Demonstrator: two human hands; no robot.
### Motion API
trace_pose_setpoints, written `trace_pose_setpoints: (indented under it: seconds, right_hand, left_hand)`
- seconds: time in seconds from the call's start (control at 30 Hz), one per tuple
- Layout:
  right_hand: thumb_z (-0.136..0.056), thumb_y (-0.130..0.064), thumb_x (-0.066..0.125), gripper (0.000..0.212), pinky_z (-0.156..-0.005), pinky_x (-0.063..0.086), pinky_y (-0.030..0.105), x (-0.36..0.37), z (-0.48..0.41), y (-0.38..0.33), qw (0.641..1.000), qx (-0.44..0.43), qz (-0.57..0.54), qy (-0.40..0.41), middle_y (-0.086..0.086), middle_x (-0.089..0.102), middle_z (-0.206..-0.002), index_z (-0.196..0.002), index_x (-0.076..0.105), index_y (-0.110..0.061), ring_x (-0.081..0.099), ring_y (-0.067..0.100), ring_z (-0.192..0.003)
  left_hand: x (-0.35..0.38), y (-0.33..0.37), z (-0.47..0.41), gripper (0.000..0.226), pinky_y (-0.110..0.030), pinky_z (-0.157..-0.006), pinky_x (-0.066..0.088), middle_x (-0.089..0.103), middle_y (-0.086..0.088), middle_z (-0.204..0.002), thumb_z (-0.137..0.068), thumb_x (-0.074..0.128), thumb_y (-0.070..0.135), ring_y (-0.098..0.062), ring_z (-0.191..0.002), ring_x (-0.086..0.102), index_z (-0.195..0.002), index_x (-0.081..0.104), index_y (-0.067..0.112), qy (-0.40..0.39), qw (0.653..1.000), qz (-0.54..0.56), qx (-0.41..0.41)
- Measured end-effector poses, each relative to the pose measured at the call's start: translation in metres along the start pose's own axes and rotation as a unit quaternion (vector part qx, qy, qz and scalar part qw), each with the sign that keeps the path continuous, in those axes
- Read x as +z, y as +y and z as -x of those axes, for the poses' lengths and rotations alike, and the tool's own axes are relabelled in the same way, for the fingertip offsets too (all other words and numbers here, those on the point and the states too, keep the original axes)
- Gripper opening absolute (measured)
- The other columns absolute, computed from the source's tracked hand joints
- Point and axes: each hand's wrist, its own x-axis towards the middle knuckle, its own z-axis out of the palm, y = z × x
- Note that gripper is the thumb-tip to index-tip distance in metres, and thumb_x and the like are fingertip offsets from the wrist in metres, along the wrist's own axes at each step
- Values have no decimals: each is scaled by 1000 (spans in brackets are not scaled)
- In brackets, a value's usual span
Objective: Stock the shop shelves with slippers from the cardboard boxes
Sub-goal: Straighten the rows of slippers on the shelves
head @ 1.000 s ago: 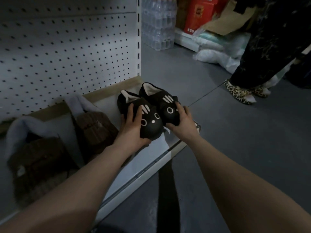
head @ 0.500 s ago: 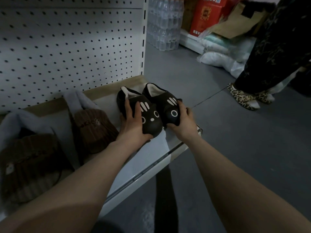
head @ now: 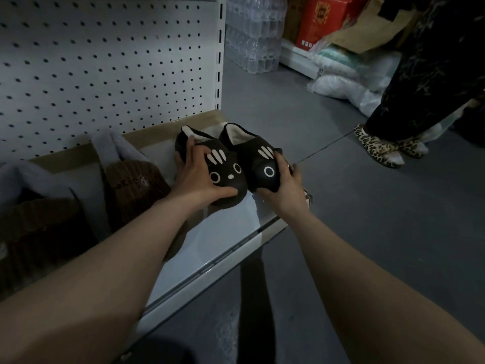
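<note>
On the white bottom shelf (head: 223, 243), near its right end, the left slipper (head: 228, 177) and the right slipper (head: 258, 158) sit side by side and touching. Both are black with white cat faces and pale lining, and their toes point toward the person. The left hand (head: 195, 177) wraps the left slipper from its outer side, fingers curled over the upper toward the heel opening and thumb pressed along the front of the toe. The right hand (head: 284, 191) grips the right slipper at the toe from the right, fingers curled over the upper beside the white stripes and thumb at the front edge. Whether the soles rest fully on the shelf cannot be told.

Just left of the pair a brown corduroy slipper (head: 133, 185) with a grey fleece cuff lies on the same shelf. A white pegboard (head: 105, 61) rises behind. Across the grey floor (head: 367, 232) are bottled water packs (head: 252, 35), a red carton (head: 322, 19), white sacks (head: 338, 88) and another person's leopard-print slippers (head: 380, 149).
</note>
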Motion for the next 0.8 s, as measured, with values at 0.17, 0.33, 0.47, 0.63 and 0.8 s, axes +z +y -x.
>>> trace_pose_setpoints:
  seconds: [0.17, 0.33, 0.47, 0.63, 0.8]
  right_hand:
    - [-80, -22, 79, 90, -113, 37, 50, 1, 6, -1, 999, 6, -26, 22, 11, 23, -146, -151, 25, -36, 41, 35, -132]
    - [-80, -21, 78, 89, -114, 36, 49, 1, 4, -2, 999, 4, -28, 20, 11, 23, -145, -151, 25, -37, 41, 35, -131]
    - [-81, -18, 77, 91, -116, 33, 45, 0, 3, -3, 999, 9, -44, 14, 10, 21, -148, -152, 23, -37, 39, 34, -133]
    - [-84, -17, 74, 90, -116, 33, 47, 5, 1, -7, 999, 11, -38, 8, 10, 19, -149, -153, 20, -36, 37, 34, -136]
    - [-84, -20, 74, 89, -114, 35, 49, 9, -2, -10, 999, 13, -33, 15, 11, 21, -148, -154, 21, -36, 40, 34, -134]
  left_hand:
    - [4, 2, -1, 120, -56, -113, 29, 9, 3, -153, -50, 91, 42, -36, -144, 14, -140, 11, 36, 0, 1000, 20, -2]
    - [5, 6, 4, 139, -54, -118, 16, -19, 7, -156, -52, 89, 49, -39, -146, -11, -152, -6, 28, -51, 996, -70, -3]
    - [6, 7, 12, 145, -57, -118, 17, -28, 5, -155, -52, 89, 48, -41, -145, -16, -151, -15, 28, -75, 993, -93, -2]
    - [6, 11, 16, 146, -56, -119, 14, -29, 3, -155, -55, 89, 48, -42, -144, -19, -151, -19, 26, -70, 992, -101, 0]
    - [5, 11, 17, 145, -56, -118, 16, -30, 4, -154, -57, 88, 47, -41, -144, -18, -150, -21, 26, -80, 991, -107, -2]
